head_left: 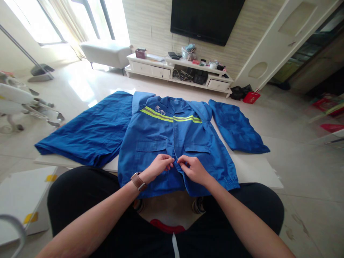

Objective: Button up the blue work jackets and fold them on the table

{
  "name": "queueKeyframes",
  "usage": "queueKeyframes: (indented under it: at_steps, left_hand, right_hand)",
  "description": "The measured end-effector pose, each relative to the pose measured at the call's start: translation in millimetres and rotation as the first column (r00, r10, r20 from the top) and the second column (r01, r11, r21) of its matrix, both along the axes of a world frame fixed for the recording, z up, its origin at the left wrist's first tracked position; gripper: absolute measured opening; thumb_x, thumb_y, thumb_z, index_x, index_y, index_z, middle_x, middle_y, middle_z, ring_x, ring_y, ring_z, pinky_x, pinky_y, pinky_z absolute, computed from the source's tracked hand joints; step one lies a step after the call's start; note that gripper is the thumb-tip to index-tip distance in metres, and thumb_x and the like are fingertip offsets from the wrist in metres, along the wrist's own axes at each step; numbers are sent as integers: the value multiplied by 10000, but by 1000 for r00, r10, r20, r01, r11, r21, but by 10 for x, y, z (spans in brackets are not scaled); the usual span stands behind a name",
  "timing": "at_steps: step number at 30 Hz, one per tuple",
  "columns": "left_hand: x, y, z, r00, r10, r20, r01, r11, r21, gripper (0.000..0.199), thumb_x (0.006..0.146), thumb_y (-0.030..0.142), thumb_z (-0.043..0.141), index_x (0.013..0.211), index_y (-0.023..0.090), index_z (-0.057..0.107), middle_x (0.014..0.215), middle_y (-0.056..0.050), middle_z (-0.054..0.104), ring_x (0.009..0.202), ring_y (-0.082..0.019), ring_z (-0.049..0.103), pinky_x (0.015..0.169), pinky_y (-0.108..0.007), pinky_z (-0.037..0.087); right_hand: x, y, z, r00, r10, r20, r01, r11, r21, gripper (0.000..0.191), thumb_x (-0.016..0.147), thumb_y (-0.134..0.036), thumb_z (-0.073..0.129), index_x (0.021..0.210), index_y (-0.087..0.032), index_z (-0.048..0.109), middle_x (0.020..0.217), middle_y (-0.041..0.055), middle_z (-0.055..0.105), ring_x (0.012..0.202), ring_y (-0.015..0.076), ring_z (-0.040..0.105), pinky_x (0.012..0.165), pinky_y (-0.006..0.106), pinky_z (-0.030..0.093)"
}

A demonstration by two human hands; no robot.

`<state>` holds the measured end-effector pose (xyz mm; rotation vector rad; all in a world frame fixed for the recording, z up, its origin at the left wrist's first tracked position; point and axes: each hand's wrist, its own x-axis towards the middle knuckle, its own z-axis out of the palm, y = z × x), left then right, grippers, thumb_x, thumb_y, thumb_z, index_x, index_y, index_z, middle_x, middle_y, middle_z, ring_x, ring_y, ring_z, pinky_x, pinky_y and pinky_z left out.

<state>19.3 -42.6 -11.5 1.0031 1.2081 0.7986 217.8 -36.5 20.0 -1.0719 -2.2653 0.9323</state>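
Observation:
A blue work jacket (150,129) with a yellow-green reflective stripe across its chest lies front up before me, collar away from me. Its lower hem hangs over the near edge of the white board under it. My left hand (161,164), with a brown-strapped watch on the wrist, pinches one front edge of the jacket near the middle. Just to its right, my right hand (192,168) pinches the other front edge. Below my fingers the two front edges part. Whether a button or snap is between my fingertips is hidden.
Folded blue garments lie either side of the jacket, a larger one (91,125) at left and a smaller one (238,125) at right, on a white board (252,168). A white box (24,197) stands at lower left. Beyond are a TV cabinet (150,68) and a grey bench (106,53).

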Motion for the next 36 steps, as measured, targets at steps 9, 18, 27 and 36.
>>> queueKeyframes:
  at_steps: [9,18,27,36]
  left_hand:
    - [85,-99,133,996,-85,-16,86,990,113,276,741,370,644,556,166,624,526,-13,600,515,-105,506,543,-229,363]
    - [-20,-158,289,945,-328,-3,327,938,113,345,841,483,669,744,153,695,642,-26,658,574,-129,590,570,-235,451]
    - [19,-121,119,976,-147,-159,182,955,232,360,768,459,776,913,155,650,726,-2,664,589,-116,566,531,-210,411]
    - [49,-166,258,955,-129,-267,220,913,344,117,823,248,609,818,148,670,671,26,583,622,-96,469,572,-211,348]
  right_hand:
    - [-30,-151,106,965,-133,225,110,987,115,171,775,-337,753,863,-217,669,816,25,682,735,177,598,660,274,364]
    - [30,-240,209,985,-118,125,122,992,-29,149,865,-220,606,721,-209,644,766,27,680,751,178,602,684,290,357]
    - [100,-62,100,975,-134,-178,57,923,-380,191,862,-312,611,733,-174,636,690,-23,551,705,139,488,683,261,359]
    - [102,43,73,976,-141,-163,57,898,-437,222,836,-327,569,672,-180,536,626,-45,438,621,114,394,602,259,292]
